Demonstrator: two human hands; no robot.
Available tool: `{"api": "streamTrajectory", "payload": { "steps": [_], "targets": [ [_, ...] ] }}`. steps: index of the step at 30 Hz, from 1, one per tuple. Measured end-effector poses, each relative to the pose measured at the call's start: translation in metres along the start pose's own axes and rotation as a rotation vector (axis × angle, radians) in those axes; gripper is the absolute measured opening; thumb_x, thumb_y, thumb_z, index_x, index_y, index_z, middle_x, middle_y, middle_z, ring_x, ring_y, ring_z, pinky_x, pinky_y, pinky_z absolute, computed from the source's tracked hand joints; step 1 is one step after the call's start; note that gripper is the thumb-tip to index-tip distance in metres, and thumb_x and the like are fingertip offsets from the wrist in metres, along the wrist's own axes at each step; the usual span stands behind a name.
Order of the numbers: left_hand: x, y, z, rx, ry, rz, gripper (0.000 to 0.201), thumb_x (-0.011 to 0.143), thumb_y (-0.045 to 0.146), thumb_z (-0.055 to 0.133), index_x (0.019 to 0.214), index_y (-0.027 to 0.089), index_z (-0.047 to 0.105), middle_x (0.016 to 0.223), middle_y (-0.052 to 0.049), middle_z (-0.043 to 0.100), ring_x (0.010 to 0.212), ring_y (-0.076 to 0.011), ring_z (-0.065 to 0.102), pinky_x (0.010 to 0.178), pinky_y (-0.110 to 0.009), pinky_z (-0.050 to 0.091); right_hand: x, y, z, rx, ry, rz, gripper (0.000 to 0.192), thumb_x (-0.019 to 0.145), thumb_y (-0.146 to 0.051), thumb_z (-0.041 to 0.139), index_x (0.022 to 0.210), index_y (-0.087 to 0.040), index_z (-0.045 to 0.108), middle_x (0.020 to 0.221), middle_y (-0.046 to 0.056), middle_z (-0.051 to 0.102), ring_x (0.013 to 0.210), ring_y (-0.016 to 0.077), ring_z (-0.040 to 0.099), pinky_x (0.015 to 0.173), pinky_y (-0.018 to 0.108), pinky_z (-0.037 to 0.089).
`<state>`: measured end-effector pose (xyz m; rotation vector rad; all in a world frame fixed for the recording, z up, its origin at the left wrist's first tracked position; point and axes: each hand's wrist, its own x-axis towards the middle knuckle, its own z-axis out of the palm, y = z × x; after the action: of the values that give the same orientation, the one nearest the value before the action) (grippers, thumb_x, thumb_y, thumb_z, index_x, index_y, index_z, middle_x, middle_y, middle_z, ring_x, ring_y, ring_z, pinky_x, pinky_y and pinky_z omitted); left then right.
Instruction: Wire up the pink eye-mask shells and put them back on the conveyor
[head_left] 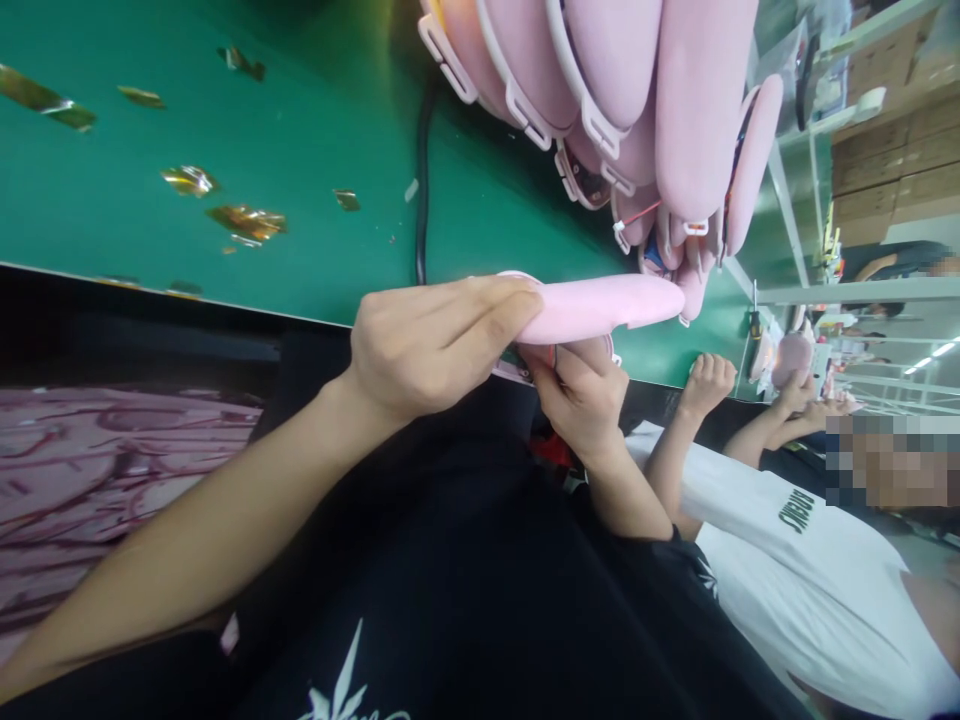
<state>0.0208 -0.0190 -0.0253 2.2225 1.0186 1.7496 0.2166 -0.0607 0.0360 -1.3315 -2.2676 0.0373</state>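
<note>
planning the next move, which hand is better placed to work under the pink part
Probably right: the right hand sits under the pink part, while the left hand is busy gripping it.

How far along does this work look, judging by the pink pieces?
Done: unclear; a stack of pink shells lies on the green bench. In hand: the left hand and right hand grip one pink shell. How many remain cannot be told.

Bare belt left, crowded right
Open green conveyor belt (300, 150) holds only gold foil scraps (247, 222); stacked pink plastic shells (637, 90) and a co-worker's forearm (686, 420) block the right.
</note>
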Motion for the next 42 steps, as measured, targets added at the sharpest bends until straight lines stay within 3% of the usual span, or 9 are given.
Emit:
{"api": "streamTrajectory", "payload": {
  "steps": [4,14,22,26,29,32,34,38,42],
  "targets": [
    [0.006,0.003,-0.005,0.014,-0.105,-0.167,0.034,0.11,0.016,0.051,0.134,0.027,0.072,0.117,-0.001,0.083,0.115,-0.0223,0.081,0.1,-0.034,0.069,0.004,-0.001,-0.003,0.043,-0.006,0.022,0.008,0.102,-0.016,0.073,0.106,-0.023,0.073,0.096,0.003,0.083,0.089,0.0176,0.079,0.084,0.033,0.067],
    [0.004,0.005,-0.007,0.17,-0.045,-0.213,0.022,0.11,0.024,0.058,0.124,0.026,0.076,0.077,0.002,0.075,0.06,-0.0127,0.069,0.058,-0.024,0.049,0.038,-0.037,-0.027,-0.389,-0.339,-0.134,0.027,0.11,-0.008,0.05,0.094,-0.02,0.068,0.084,0.004,0.073,0.082,0.0184,0.068,0.075,0.032,0.058],
    [-0.019,-0.007,0.006,0.005,-0.123,-0.297,0.032,0.113,0.031,0.053,0.14,0.026,0.07,0.108,-0.007,0.084,0.089,-0.0195,0.081,0.079,-0.028,0.06,0.013,-0.047,-0.018,-0.517,-0.322,-0.305,0.032,0.108,-0.009,0.056,0.138,-0.011,0.067,0.114,0.013,0.083,0.1,0.0236,0.077,0.082,0.034,0.066],
    [-0.019,-0.013,0.003,0.036,-0.035,-0.063,0.035,0.109,0.019,0.06,0.142,0.024,0.068,0.117,-0.006,0.084,0.097,-0.0177,0.082,0.082,-0.026,0.062,0.003,-0.036,-0.02,-0.442,-0.414,-0.236,0.036,0.109,-0.014,0.055,0.144,-0.013,0.066,0.121,0.015,0.082,0.106,0.0243,0.078,0.088,0.036,0.068],
    [-0.008,-0.016,-0.01,-0.009,-0.051,0.142,0.042,0.103,0.008,0.061,0.141,0.023,0.068,0.124,-0.005,0.083,0.114,-0.0226,0.081,0.1,-0.036,0.066,-0.014,-0.014,-0.029,-0.312,-0.21,-0.252,0.03,0.105,-0.015,0.062,0.133,-0.022,0.071,0.106,0.006,0.083,0.097,0.0181,0.078,0.088,0.032,0.065],
    [0.008,-0.023,-0.028,-0.105,-0.357,0.186,0.043,0.101,0.007,0.056,0.138,0.026,0.068,0.141,-0.005,0.076,0.137,-0.0296,0.071,0.12,-0.052,0.058,-0.035,0.011,-0.03,-0.287,0.23,-0.158,0.033,0.099,-0.036,0.076,0.128,-0.024,0.071,0.111,0.009,0.08,0.11,0.0248,0.075,0.096,0.04,0.063],
    [0.02,-0.029,-0.041,-0.158,-0.617,0.164,0.043,0.102,0.012,0.049,0.134,0.03,0.07,0.157,-0.002,0.066,0.152,-0.0323,0.058,0.128,-0.06,0.049,-0.044,0.023,-0.022,-0.348,0.331,-0.025,0.064,0.09,-0.063,0.082,0.135,-0.019,0.07,0.133,0.02,0.072,0.135,0.0375,0.065,0.111,0.055,0.057],
    [0.034,-0.035,-0.05,-0.11,-0.858,0.192,0.045,0.1,0.036,0.052,0.143,0.031,0.065,0.17,-0.007,0.05,0.153,-0.0389,0.054,0.118,-0.058,0.057,-0.041,0.032,-0.007,-0.315,-0.047,0.089,0.11,0.075,-0.094,0.075,0.155,-0.019,0.061,0.164,0.026,0.052,0.155,0.0459,0.046,0.124,0.063,0.046],
    [0.037,-0.029,-0.022,0.116,-0.786,0.343,0.074,0.099,0.038,0.06,0.168,0.024,0.036,0.148,-0.024,0.063,0.117,-0.0418,0.072,0.093,-0.056,0.066,-0.039,0.044,-0.012,-0.248,-0.296,0.096,0.077,0.097,-0.071,0.068,0.161,-0.032,0.056,0.166,0.017,0.057,0.137,0.0343,0.062,0.11,0.048,0.057]
  ]
}}
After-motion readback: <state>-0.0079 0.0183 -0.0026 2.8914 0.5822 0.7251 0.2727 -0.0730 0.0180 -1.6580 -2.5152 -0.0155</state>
